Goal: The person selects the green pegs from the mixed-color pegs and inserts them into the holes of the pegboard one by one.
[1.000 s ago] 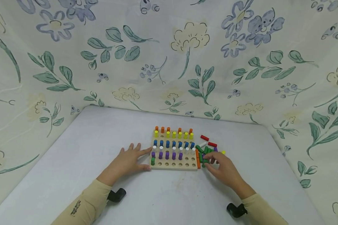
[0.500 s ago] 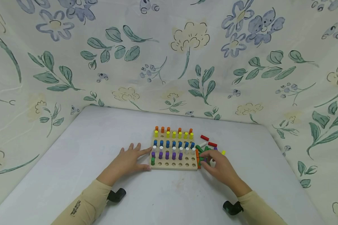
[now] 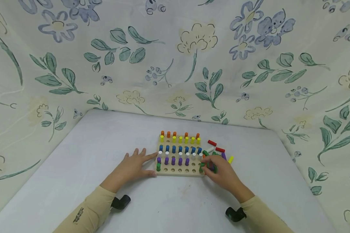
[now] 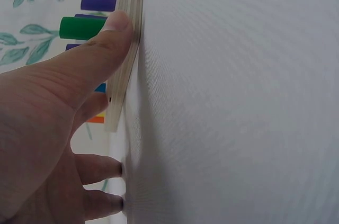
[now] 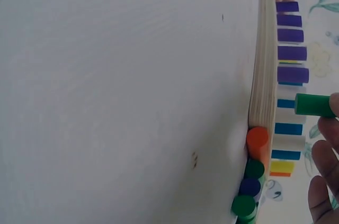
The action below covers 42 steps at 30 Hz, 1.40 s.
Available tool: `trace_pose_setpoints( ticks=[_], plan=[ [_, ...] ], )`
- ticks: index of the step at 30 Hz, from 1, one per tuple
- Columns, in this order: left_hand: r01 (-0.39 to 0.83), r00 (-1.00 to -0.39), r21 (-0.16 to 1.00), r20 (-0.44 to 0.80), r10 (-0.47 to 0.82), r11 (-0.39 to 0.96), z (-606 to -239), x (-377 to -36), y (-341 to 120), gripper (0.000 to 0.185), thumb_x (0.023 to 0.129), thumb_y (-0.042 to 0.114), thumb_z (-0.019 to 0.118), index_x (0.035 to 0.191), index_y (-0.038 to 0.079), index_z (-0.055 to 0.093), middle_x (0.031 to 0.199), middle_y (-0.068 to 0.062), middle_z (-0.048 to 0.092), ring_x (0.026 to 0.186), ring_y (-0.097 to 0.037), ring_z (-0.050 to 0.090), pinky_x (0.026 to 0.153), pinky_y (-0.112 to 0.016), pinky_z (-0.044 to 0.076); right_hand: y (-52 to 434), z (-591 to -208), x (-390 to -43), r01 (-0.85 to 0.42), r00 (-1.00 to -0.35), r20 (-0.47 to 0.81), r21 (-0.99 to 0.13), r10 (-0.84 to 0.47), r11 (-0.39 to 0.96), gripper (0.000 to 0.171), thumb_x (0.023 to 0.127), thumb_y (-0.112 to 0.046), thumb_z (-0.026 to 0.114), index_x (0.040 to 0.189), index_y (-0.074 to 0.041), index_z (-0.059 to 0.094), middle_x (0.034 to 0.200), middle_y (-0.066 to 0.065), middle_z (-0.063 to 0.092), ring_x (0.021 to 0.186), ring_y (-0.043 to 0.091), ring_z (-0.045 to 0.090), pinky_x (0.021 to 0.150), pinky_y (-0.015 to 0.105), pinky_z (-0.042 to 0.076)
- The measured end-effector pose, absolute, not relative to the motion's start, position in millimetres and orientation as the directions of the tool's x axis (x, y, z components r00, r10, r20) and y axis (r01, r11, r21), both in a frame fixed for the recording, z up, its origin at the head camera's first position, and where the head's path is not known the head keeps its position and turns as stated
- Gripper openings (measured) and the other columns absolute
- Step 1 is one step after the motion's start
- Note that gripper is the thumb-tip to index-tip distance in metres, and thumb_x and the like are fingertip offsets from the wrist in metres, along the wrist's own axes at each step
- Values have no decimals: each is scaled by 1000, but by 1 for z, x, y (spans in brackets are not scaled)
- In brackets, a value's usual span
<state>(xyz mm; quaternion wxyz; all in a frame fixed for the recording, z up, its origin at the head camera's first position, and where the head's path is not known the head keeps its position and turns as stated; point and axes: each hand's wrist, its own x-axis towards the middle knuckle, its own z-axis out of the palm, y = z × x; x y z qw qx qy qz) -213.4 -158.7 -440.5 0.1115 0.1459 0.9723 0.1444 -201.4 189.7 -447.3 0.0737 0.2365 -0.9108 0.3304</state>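
Observation:
A wooden pegboard point(image 3: 176, 173) lies on the table with rows of orange, yellow, blue, white and purple pegs standing in it, and one green peg point(image 3: 158, 167) at the near left corner. My left hand point(image 3: 134, 166) rests beside that corner with fingers spread. Its thumb touches the board's near edge in the left wrist view. My right hand point(image 3: 224, 171) pinches another green peg point(image 5: 313, 105) between thumb and finger. That peg is raised over the right end of the board, clear of its surface. Several holes in the nearest row are bare; the hand covers the near right corner.
Loose pegs lie right of the board: two red, including one red peg point(image 3: 212, 142), a white peg point(image 3: 210, 149), a purple peg point(image 3: 224, 156), a yellow peg point(image 3: 230, 159) and several green. An orange peg point(image 5: 257, 142) lies along the board's right side. A patterned cloth hangs behind the white table point(image 3: 119, 129).
My right hand has moved left from the loose pegs to the board's right end, lifting a green peg with it. The left hand has stayed put.

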Motion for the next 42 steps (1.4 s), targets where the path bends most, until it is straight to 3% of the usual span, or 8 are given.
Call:
trace_pose_setpoints(
  ticks=[5,14,23,31,42],
  plan=[
    [247,-935,318,-171,312,915,-443,-215,-160,88,82,62,75,156,25,44,158,-31,32,145,-59,22,111,-78,16,184,-448,-202,-484,-875,286,-558,-391,675,27,89,-15,81,114,-16,70,112,-7,70,102,12,62,92,38,57],
    [254,-936,314,-157,314,915,-444,-215,-161,88,81,61,76,155,25,45,157,-31,34,144,-60,24,109,-79,18,175,-448,-205,-500,-864,284,-582,-417,641,24,90,-15,79,112,-17,69,101,-9,66,85,17,59,76,33,56],
    [246,-938,323,-160,308,914,-445,-215,-160,88,81,60,77,155,25,45,158,-31,34,144,-59,23,110,-79,17,165,-448,-206,-504,-860,271,-581,-432,639,26,91,-18,78,115,-18,68,108,-9,68,93,8,59,82,30,57],
    [245,-938,322,-158,308,914,-446,-216,-160,87,81,60,77,155,25,46,157,-31,34,144,-60,23,110,-79,17,155,-446,-206,-514,-854,274,-579,-443,632,23,92,-18,78,113,-19,69,105,-11,67,91,9,58,78,29,55],
    [240,-938,318,-167,304,917,-447,-217,-161,88,81,60,78,155,25,46,157,-31,34,144,-60,23,110,-79,17,142,-446,-206,-534,-840,275,-577,-468,618,23,92,-19,78,114,-18,70,107,-10,69,93,10,59,86,34,52]
  ],
)
